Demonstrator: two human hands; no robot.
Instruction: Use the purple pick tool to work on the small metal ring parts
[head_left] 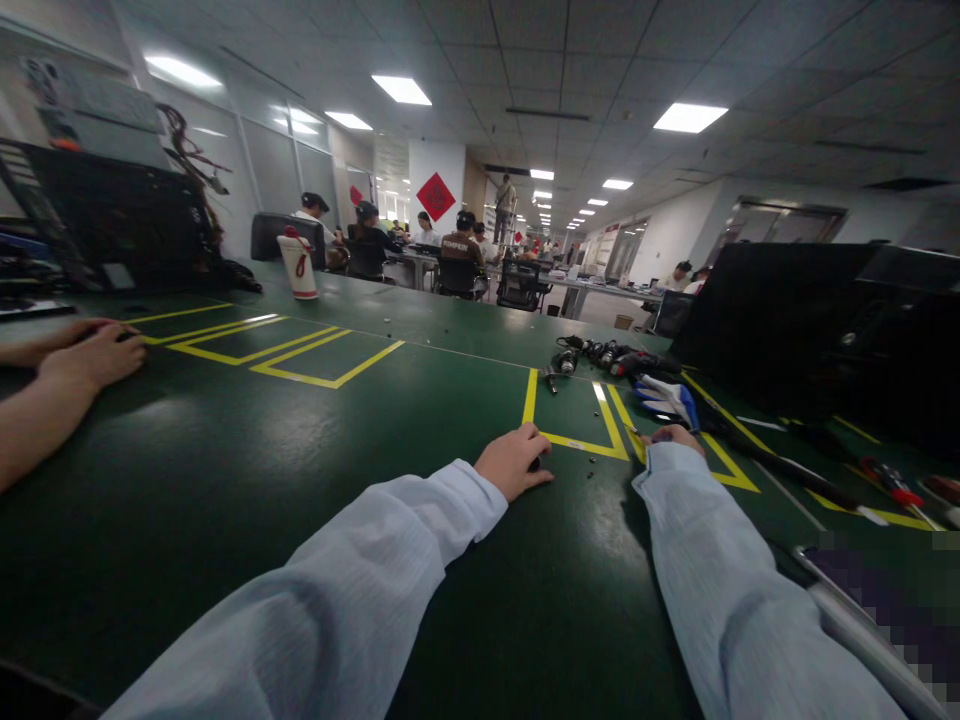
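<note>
My left hand [514, 462] rests on the green tabletop [315, 500], just below a yellow tape outline [577, 442]. Its fingers are curled, and a small dark spot shows between thumb and fingers; what that is I cannot make out. To the right, my right hand [675, 437] is closed low over the table, close to a blue and white glove [666, 398]. A small shiny tip shows at its left side, but the cuff and wrist hide most of the grip. Between the hands lie several tiny dark parts [592, 461].
Power tools [600, 354] with cables lie beyond my hands. A red screwdriver [896, 485] is at right, near a dark monitor [780, 310]. A white cup [298, 262] stands at the far edge. Another person's hands [97, 355] rest at left.
</note>
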